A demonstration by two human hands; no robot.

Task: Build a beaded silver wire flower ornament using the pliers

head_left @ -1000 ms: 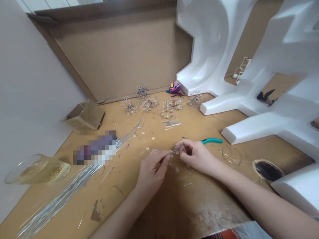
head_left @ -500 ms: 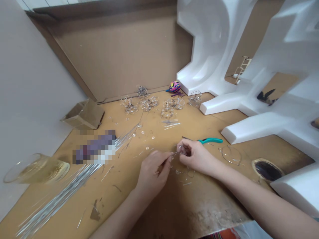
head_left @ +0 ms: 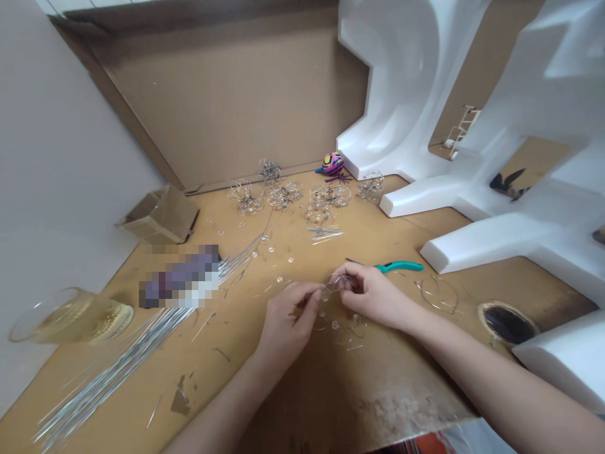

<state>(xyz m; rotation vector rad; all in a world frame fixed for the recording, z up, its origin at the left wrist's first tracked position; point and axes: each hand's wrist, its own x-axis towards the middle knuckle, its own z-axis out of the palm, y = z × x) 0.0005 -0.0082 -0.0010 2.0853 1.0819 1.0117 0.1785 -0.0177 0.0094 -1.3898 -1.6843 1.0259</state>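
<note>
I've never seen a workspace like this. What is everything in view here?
wooden bench: one, tan, under everything, with a dark scorched hole at right
wire-and-bead clusters: about six, silver and clear, along the far bench edge
straight wires: one bundle, silver, near left
glass: one, clear with pale yellow contents, far left
cardboard box: one, brown, left
blurred object: one, purple and white, left of centre
painted figure: one, pink, blue and yellow, far edge
pliers: one pair, teal handles, beyond the right hand
wire hoop: one, silver, right
white foam shapes: large, white, right
beaded wire: one, silver and clear, between the hands
left hand: pinching the beaded wire
right hand: holding the beaded wire
</note>
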